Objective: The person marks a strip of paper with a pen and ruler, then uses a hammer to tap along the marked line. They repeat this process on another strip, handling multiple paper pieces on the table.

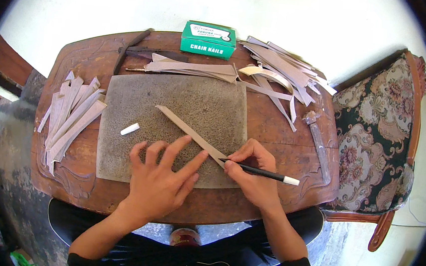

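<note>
1 tan strip (pixel 191 132) lies slantwise on a grey-brown mat (pixel 136 94). The left hand (pixel 158 186) spreads its fingers apart, 2 fingertips at the strip's edge. The right hand (pixel 259 187) pinches a black pen (pixel 267 173), tip at the strip's near end. A white cap (pixel 130 129) lies leftward; beyond the mat are a green box (pixel 207 48) and a hammer (pixel 319 149).

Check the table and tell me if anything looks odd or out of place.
One strip in the back-right pile stands out: it curls while most there lie fairly straight. The white cap sits loose on the mat, but that seems natural with the pen in the right hand.
</note>
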`<act>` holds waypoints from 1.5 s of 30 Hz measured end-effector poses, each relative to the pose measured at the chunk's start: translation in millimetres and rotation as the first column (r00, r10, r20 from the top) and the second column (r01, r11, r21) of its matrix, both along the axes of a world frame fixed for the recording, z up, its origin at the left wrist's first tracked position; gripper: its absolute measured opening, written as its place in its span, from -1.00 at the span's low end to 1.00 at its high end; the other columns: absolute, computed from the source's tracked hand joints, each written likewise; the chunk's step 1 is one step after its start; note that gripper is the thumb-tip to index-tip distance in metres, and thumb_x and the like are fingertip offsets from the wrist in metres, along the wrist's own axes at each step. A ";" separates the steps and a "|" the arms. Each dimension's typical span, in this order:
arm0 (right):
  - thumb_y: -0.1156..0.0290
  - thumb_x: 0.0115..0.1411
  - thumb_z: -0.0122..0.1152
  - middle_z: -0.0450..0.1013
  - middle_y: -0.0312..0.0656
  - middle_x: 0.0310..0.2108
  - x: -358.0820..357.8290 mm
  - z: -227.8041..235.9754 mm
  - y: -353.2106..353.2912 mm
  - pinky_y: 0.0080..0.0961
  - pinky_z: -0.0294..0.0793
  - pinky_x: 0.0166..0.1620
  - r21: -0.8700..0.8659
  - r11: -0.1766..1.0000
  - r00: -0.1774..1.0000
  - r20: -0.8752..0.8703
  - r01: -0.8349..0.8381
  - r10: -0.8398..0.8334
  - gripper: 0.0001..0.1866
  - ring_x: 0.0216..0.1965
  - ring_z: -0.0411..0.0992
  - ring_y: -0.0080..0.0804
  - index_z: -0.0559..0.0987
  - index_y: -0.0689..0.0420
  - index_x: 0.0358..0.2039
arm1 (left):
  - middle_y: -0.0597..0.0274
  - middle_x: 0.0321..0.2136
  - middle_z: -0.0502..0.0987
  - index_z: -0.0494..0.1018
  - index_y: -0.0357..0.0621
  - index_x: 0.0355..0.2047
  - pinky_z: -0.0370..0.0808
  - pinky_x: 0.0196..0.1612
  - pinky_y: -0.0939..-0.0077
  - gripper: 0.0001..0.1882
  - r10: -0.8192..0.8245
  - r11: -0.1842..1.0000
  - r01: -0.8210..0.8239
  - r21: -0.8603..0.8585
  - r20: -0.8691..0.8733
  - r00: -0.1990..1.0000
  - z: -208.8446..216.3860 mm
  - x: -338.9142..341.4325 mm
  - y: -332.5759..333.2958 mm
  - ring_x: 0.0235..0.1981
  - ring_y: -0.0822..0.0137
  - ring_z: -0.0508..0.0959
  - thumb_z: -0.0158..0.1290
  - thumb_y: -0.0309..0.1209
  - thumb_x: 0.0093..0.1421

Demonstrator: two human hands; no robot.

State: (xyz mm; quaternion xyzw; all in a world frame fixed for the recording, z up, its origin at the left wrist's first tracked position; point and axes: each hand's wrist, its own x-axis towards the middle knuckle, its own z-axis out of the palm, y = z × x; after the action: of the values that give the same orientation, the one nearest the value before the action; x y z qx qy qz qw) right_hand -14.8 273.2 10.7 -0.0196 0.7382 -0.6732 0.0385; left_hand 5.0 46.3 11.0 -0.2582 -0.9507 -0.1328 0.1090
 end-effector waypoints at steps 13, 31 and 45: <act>0.59 0.02 0.39 0.46 -0.23 -0.44 -3.0 -0.7 8.8 -0.60 0.45 -0.34 0.199 0.980 0.993 -0.113 -0.002 0.025 -0.81 -0.42 0.46 -0.59 0.49 0.25 -0.47 | 0.31 0.29 0.37 0.55 0.30 0.19 0.08 0.25 -0.07 -0.55 -0.003 1.000 0.003 -0.012 -0.008 1.000 -4.2 -0.5 4.8 0.11 0.12 0.27 0.11 -0.15 0.28; 0.58 -0.02 0.39 0.44 -0.17 -0.47 -7.4 -0.5 10.3 -0.54 0.47 -0.35 0.304 0.952 0.972 -0.223 -0.010 0.081 -0.82 -0.45 0.49 -0.45 0.50 0.26 -0.47 | 0.36 0.27 0.40 0.55 0.28 0.19 0.09 0.26 -0.05 -0.53 0.006 1.000 -0.006 -0.017 -0.016 1.000 -3.9 -0.3 4.5 0.09 0.15 0.31 0.12 -0.16 0.26; 0.59 -0.02 0.38 0.43 -0.17 -0.46 -7.4 1.2 8.9 -0.55 0.48 -0.34 0.320 0.947 0.972 -0.220 -0.006 0.081 -0.82 -0.45 0.50 -0.45 0.50 0.26 -0.47 | 0.35 0.28 0.40 0.55 0.30 0.20 0.09 0.26 -0.06 -0.54 0.005 1.000 -0.006 -0.026 -0.018 1.000 -4.4 -0.4 4.6 0.09 0.15 0.31 0.10 -0.15 0.28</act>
State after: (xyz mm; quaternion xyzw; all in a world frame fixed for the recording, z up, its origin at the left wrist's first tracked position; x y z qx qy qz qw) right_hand -22.2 282.1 11.9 -0.1072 0.8356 -0.5379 -0.0296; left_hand 4.6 50.9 6.6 -0.2581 -0.9521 -0.1175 0.1144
